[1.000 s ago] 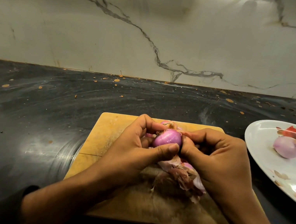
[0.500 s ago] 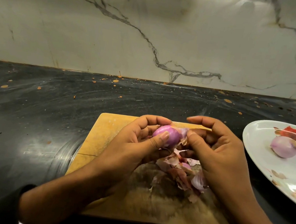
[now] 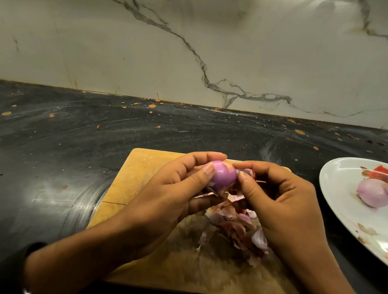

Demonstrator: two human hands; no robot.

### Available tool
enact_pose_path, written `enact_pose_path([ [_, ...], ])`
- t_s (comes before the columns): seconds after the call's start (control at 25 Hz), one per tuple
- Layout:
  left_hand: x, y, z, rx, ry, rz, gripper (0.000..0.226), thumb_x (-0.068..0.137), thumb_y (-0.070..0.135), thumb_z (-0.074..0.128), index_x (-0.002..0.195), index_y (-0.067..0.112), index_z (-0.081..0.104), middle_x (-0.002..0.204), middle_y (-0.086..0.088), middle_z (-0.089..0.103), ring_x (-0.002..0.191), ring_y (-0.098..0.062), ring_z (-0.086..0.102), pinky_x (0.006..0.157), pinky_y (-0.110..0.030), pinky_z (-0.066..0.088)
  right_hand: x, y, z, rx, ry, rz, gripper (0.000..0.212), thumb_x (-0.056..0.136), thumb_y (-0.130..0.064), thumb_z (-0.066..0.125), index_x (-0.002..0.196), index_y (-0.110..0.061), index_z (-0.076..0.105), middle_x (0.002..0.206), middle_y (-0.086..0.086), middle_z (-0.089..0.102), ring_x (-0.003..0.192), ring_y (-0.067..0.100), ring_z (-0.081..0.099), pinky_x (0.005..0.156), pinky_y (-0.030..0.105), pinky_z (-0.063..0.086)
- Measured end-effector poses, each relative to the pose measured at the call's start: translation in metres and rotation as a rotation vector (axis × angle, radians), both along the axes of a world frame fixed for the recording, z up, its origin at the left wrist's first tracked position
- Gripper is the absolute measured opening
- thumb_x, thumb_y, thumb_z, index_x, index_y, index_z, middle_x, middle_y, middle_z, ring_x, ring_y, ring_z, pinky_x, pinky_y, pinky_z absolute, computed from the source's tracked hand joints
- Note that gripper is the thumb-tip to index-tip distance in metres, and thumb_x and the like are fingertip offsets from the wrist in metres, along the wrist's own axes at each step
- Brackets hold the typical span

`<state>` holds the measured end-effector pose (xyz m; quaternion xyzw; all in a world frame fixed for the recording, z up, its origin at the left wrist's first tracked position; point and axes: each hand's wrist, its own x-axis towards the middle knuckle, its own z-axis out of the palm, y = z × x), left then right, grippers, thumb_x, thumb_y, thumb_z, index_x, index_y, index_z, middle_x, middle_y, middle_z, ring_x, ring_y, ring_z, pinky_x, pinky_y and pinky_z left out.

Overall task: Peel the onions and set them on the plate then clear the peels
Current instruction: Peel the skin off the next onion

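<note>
Overhead: two hands, left hand (image 3: 175,194), right hand (image 3: 277,210), gripping one onion (image 3: 223,178); second onion (image 3: 373,193) on plate (image 3: 332,194).

Dim, warm-tinted frame overall. Brightest zone is a soft rectangular glare patch on the marble wall (image 3: 228,50) at 1 o'clock; light seems to come from above and behind the camera. Dark countertop (image 3: 60,151) shows streaky specular sheen at 9 o'clock and a faint smear at 2 o'clock. White plate (image 3: 334,184) at 3 o'clock is the strongest highlight, with glare along its lower rim. Cutting board (image 3: 149,165) falls into deep shadow under the forearms at 6 o'clock. Wide-angle bowing: wall/counter seam curves, corners darken. Wall top is soft and smeary; bottom edge is murky and out of focus.
</note>
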<state>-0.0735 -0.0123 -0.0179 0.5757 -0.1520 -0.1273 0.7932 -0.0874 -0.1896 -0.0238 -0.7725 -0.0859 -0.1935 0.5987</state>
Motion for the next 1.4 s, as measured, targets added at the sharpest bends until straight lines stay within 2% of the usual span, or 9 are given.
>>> enact_pose_path([
  [0.24,-0.001,-0.001,0.001,0.098,-0.112,0.013,0.048,0.076,0.011,0.071,0.123,0.013,0.061,0.115,-0.012,0.072,0.105,-0.026,0.071,0.089,-0.032,0.058,-0.001,0.001,-0.004,-0.037,-0.039,-0.049,0.019,0.091,-0.012,0.068,0.100,-0.025,0.077,0.086,-0.007,0.077,0.081,0.017,0.073,0.072,0.041,0.063],
  [0.4,-0.003,-0.001,0.004,0.040,-0.084,-0.034,0.045,0.084,0.014,0.064,0.128,0.014,0.058,0.116,-0.010,0.072,0.105,-0.029,0.070,0.088,-0.035,0.059,-0.001,-0.002,-0.003,-0.057,-0.078,-0.093,0.022,0.091,-0.007,0.066,0.097,-0.025,0.078,0.082,-0.010,0.076,0.077,0.013,0.073,0.067,0.030,0.060],
  [0.56,-0.004,-0.002,0.005,0.048,-0.082,-0.055,0.040,0.089,0.017,0.058,0.129,0.015,0.056,0.111,-0.013,0.073,0.100,-0.031,0.072,0.080,-0.036,0.062,0.002,-0.005,-0.005,-0.132,-0.098,-0.162,0.029,0.091,0.000,0.063,0.095,-0.025,0.078,0.081,-0.013,0.074,0.079,0.006,0.069,0.066,0.012,0.050],
  [0.84,-0.003,-0.001,0.001,0.093,-0.087,-0.047,0.035,0.094,0.027,0.049,0.128,0.024,0.060,0.105,-0.009,0.072,0.089,-0.024,0.067,0.065,-0.029,0.056,0.000,-0.001,-0.002,-0.192,-0.129,-0.173,0.034,0.091,0.003,0.059,0.091,-0.026,0.077,0.088,-0.013,0.074,0.087,0.003,0.069,0.072,0.012,0.053],
  [0.96,-0.003,-0.002,0.000,0.071,-0.076,-0.055,0.032,0.100,0.024,0.044,0.127,0.026,0.061,0.105,-0.019,0.067,0.085,-0.022,0.064,0.063,-0.028,0.054,-0.003,0.001,0.001,-0.181,-0.109,-0.131,0.037,0.090,0.005,0.058,0.088,-0.029,0.074,0.087,-0.013,0.072,0.084,0.000,0.068,0.067,0.006,0.049],
  [1.04,-0.004,-0.002,0.000,0.055,-0.079,-0.057,0.033,0.098,0.026,0.044,0.127,0.024,0.061,0.110,-0.023,0.065,0.086,-0.022,0.064,0.066,-0.029,0.055,-0.003,0.002,0.001,-0.164,-0.075,-0.083,0.031,0.092,-0.003,0.061,0.093,-0.032,0.074,0.086,-0.014,0.072,0.086,0.004,0.069,0.071,0.012,0.053],
  [1.12,-0.004,-0.002,0.001,0.033,-0.085,-0.064,0.037,0.094,0.029,0.046,0.127,0.021,0.059,0.107,-0.017,0.069,0.083,-0.022,0.066,0.065,-0.028,0.057,-0.004,0.004,0.003,-0.122,-0.032,-0.016,0.024,0.094,-0.013,0.062,0.097,-0.034,0.073,0.088,-0.017,0.072,0.086,0.006,0.070,0.072,0.018,0.056],
  [1.28,-0.005,-0.001,0.006,0.009,-0.083,-0.056,0.043,0.089,0.034,0.048,0.128,0.017,0.058,0.100,-0.011,0.070,0.079,-0.021,0.068,0.064,-0.028,0.058,-0.004,0.003,0.005,-0.088,-0.088,0.046,0.027,0.093,-0.007,0.066,0.107,-0.030,0.074,0.097,-0.016,0.075,0.094,0.005,0.071,0.077,0.016,0.056],
  [1.4,-0.006,-0.001,0.008,0.019,-0.103,-0.058,0.045,0.085,0.028,0.055,0.129,0.018,0.056,0.095,-0.007,0.071,0.077,-0.019,0.069,0.063,-0.025,0.058,-0.003,0.001,0.005,-0.074,-0.106,0.017,0.023,0.090,-0.008,0.070,0.098,-0.028,0.077,0.091,-0.015,0.076,0.090,0.005,0.073,0.074,0.016,0.056],
])
